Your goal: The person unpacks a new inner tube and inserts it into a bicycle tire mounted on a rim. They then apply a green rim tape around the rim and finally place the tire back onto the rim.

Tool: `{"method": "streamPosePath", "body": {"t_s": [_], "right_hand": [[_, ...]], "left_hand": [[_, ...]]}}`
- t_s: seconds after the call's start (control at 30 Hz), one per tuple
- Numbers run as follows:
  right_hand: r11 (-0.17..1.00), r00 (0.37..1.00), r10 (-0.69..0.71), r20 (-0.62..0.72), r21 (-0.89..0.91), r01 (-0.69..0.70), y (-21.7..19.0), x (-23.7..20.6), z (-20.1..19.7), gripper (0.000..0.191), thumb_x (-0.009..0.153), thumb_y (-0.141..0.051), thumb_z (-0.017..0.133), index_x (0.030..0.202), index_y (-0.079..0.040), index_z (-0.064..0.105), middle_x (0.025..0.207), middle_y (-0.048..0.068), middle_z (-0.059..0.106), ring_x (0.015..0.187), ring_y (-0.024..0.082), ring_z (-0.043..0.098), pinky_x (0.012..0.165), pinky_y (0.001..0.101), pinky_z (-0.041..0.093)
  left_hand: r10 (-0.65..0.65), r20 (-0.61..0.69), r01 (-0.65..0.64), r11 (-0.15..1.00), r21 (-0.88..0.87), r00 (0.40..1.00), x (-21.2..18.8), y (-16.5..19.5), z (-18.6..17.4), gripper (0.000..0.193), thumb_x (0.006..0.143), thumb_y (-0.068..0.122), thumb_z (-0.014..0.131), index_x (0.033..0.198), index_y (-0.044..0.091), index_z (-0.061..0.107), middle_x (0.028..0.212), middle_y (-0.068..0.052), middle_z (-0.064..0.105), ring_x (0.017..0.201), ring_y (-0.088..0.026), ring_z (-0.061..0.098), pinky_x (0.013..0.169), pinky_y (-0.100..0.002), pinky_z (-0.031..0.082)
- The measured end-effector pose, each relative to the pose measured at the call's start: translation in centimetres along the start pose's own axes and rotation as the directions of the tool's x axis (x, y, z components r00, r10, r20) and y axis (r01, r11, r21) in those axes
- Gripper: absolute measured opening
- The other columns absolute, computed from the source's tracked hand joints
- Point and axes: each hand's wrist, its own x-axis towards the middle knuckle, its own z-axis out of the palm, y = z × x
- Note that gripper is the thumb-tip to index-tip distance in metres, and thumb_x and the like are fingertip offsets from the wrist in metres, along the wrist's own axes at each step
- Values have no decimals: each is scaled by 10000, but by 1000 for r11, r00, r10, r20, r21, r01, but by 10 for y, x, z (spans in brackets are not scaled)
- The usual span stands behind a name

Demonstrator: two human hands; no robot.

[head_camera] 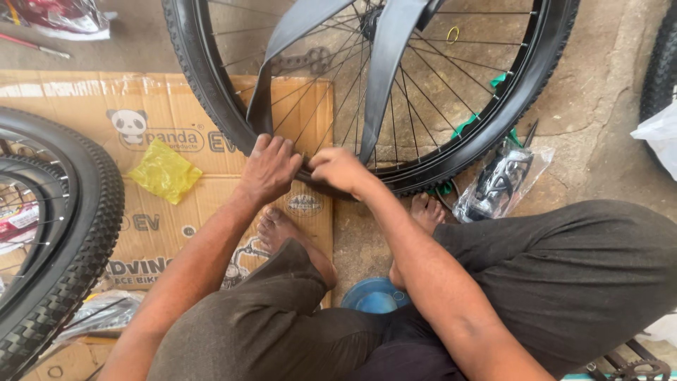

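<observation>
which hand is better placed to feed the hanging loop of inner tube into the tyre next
Probably the right hand: it grips the tyre edge right beneath the nearer hanging strip of inner tube. The left hand presses flat on the tyre, farther aside, steadying it.

A black bicycle wheel (451, 152) stands upright on the floor, its knobby tyre (204, 77) seated around a black rim laced with thin metal spokes that run to the hub at the top of the view. A flat, deflated black inner tube (384, 67) hangs in a loose loop across the spokes, its two broad bands dropping to the lowest part of the rim, where they tuck in between tyre and rim.
</observation>
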Motion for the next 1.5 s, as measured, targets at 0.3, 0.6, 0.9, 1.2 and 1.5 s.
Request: {"method": "streamPosePath", "body": {"t_s": [0.3, 0.6, 0.9, 1.2, 1.5], "right_hand": [[943, 957, -204, -205, 223, 248, -45, 11, 4, 228, 964, -192, 630, 1056, -7, 728, 827, 22, 686, 688, 89, 601, 600, 263, 501], [669, 931, -359, 72, -675, 311, -148, 68, 11, 439, 847, -481, 695, 847, -48, 764, 898, 186, 707, 846, 371, 682, 762, 492, 525], [933, 907, -353, -230, -9, 361, -117, 56, 16, 174, 910, -160, 632, 903, -20, 735, 855, 117, 724, 724, 209, 679, 666, 355, 555], [644, 998, -52, -43, 762, 67, -25, -4, -39, 379, 961, 8, 529, 1333, 72, 553, 1171, 190, 706, 889, 216, 725, 736, 327, 627], [871, 783, -433, -446, -430, 237, 15, 6, -12, 253, 913, -187, 711, 1151, -130, 778, 954, 156, 763, 865, 288, 728, 793, 398, 579]], "left_hand": [[-20, -90, 24, 999, 43, 996, 7, 0, -10, 48, 845, 103, 619, 881, 96, 588, 864, -78, 600, 878, -259, 586, 825, -425, 405], [-10, -177, 9, 1000, -4, 984, 23, 27, -24, 293, 952, 99, 556, 1212, -18, 624, 1271, -245, 606, 1284, -403, 528, 1159, -585, 310], [-182, -26, 182, 983, 12, 983, 19, 43, -10, 362, 761, 79, 633, 1113, 113, 710, 1135, -168, 646, 1129, -310, 570, 1005, -515, 375], [-154, -150, 119, 969, -219, 977, 7, 37, -8, 297, 703, 117, 743, 999, 96, 736, 972, -113, 649, 1006, -301, 618, 943, -458, 391], [-170, -141, 136, 965, -223, 975, 0, 40, -3, 242, 754, 77, 728, 988, 136, 745, 949, -68, 638, 997, -257, 618, 953, -440, 392]]}}
